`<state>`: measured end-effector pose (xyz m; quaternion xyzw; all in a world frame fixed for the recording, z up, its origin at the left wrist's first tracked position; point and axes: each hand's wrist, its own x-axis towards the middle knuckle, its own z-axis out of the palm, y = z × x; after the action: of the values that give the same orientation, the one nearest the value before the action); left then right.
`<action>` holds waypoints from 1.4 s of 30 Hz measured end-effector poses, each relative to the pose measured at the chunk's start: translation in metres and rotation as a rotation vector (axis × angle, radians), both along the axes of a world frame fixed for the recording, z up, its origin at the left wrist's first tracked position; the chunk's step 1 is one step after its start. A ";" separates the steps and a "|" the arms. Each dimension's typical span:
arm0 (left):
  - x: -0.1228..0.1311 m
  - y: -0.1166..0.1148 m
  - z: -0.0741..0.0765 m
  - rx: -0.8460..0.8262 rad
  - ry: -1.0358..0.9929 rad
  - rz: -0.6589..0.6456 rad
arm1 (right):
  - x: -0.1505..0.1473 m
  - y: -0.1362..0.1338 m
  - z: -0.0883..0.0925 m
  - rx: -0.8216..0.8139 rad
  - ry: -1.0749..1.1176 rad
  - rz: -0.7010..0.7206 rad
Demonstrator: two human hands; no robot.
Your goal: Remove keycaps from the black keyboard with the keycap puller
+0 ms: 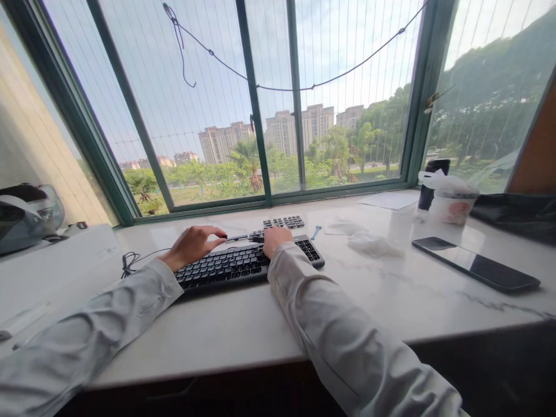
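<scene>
Your left hand [193,246] arches over the rear left part of the black full-size plastic keyboard [226,266]. Its fingers are bent and apart, with the index tip at the end of a thin dark rod [237,237]. Your right hand [275,238] rests on the keyboard's rear edge. Its fingers are curled under and hidden, so I cannot tell whether they clamp the rod's other end.

The keyboard lies mid-desk, slightly left, angled toward the window edge. A small black number keypad [284,222] sits just behind it. The keyboard's black cable [130,263] is bunched at its left.

On the white marble-look desk [243,330], a crumpled white tissue [373,244] lies right of the keyboard. A flat black phone [475,266] is near the right front edge. A white cup in a plastic bag [449,200] stands at the right rear corner. A grey helmet [26,214] sits at the left edge.
</scene>
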<state>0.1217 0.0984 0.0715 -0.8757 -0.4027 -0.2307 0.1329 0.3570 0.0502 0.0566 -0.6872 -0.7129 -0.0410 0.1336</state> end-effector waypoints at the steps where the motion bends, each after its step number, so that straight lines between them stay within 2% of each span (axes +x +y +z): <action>1: 0.005 0.008 0.005 -0.020 0.025 -0.004 | 0.001 0.000 0.000 -0.008 0.004 -0.002; 4: 0.024 0.036 0.019 -0.096 0.090 0.027 | 0.000 0.001 -0.002 -0.017 0.008 0.001; 7: 0.044 0.067 0.023 -0.154 0.146 0.067 | -0.001 0.001 -0.003 -0.003 0.015 -0.004; 12: 0.067 0.109 0.010 -0.275 0.218 0.133 | -0.002 0.003 -0.004 -0.005 0.032 -0.012; 17: 0.075 0.133 -0.006 -0.337 0.240 0.173 | -0.002 0.003 -0.004 -0.005 0.033 -0.010; 23: 0.076 0.145 -0.013 -0.348 0.282 0.187 | -0.002 0.001 -0.003 -0.003 0.040 -0.023; 30: 0.081 0.144 -0.013 -0.374 0.269 0.181 | 0.003 0.005 -0.003 -0.024 0.090 -0.129; 42: 0.083 0.146 -0.015 -0.386 0.294 0.187 | 0.006 0.007 -0.005 -0.024 0.102 -0.139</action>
<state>0.2045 0.2442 0.0568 -0.8680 -0.4949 -0.0062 0.0410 0.3631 0.0574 0.0511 -0.7380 -0.6560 -0.0064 0.1582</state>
